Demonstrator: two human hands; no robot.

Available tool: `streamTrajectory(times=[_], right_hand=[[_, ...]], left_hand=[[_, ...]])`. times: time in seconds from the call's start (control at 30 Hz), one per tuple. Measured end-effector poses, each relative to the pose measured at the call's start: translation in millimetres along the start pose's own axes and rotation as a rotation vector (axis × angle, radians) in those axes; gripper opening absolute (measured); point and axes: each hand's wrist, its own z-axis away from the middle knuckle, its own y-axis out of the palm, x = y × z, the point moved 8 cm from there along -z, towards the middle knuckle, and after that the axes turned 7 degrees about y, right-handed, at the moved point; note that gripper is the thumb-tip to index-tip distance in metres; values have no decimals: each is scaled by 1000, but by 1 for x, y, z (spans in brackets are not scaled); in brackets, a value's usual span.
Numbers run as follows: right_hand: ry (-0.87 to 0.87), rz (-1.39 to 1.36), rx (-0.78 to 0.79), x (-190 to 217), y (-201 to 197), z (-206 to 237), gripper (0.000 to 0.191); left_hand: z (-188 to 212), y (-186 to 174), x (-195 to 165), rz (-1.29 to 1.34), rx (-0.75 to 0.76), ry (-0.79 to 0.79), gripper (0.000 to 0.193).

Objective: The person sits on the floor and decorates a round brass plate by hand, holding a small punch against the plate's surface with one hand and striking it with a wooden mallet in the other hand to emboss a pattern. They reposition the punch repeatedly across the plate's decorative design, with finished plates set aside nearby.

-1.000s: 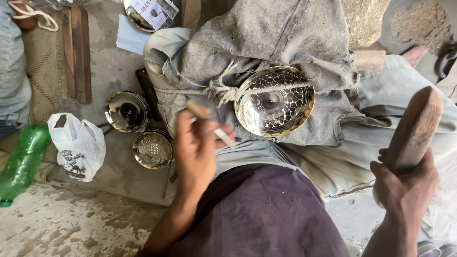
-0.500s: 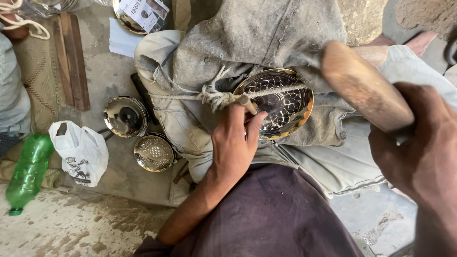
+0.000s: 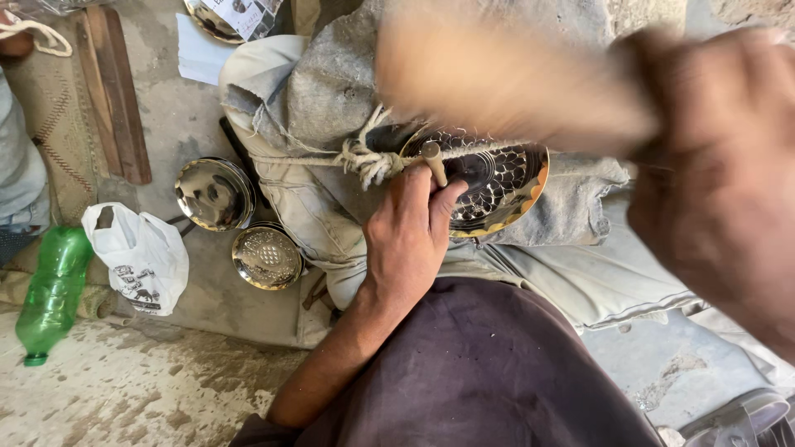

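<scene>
A grey cloth bundle (image 3: 331, 99) is spread across the lap, tied round with pale cord (image 3: 368, 161) that is knotted just left of the metal plate (image 3: 501, 186). The plate is seated on the bundle at centre frame, tilted slightly, with the cord stretched across its face. Its surface is bright and mirror-like, covered with a scale pattern of small punched marks; the lower rim reads gold, the middle darker. The upper edge is hidden behind the blurred mallet.

A wooden mallet (image 3: 497, 83) is seen as a broad tan smear above the plate, motion-blurred; its outline cannot be resolved. It is gripped in the right hand (image 3: 720, 165), fist clenched round the handle, hand close to the camera and also blurred.

The left hand (image 3: 410, 236) is laid on the bundle at the plate's left edge, forearm running down-left to the lap. A short wooden punch (image 3: 434, 161) is pinched between thumb and fingers, held near upright, tip against the plate.

On the ground to the left: a white plastic bag (image 3: 137, 257), a green bottle (image 3: 54, 294) lying on its side, a plain shiny bowl (image 3: 214, 194), and a smaller patterned bowl (image 3: 265, 257) just below it.
</scene>
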Motion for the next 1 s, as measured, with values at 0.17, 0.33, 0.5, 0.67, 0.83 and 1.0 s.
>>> streamTrajectory(times=[0.17,0.33,0.5,0.67,0.83,1.0], right_hand=[[42,-135,51,-18,10,6,57],[151,-86,79,-30,14,9,50],[24,192,38,-18,11,9,49],[42,137,17,-21,12,18,51],[75,259,73,-25,18,23,51],[128,210,67,-27,17,22,44]], left_hand=[[0,-2,-1,-19,12,-2,27],[-3,0,-1,-19,35,-1,29],[-3,-1,-3,-25,41,2,30],[-3,-1,-2,-7,50,-9,30],[-5,1,-2,-7,62,3,29],[-6,-1,-4,21,61,23,26]])
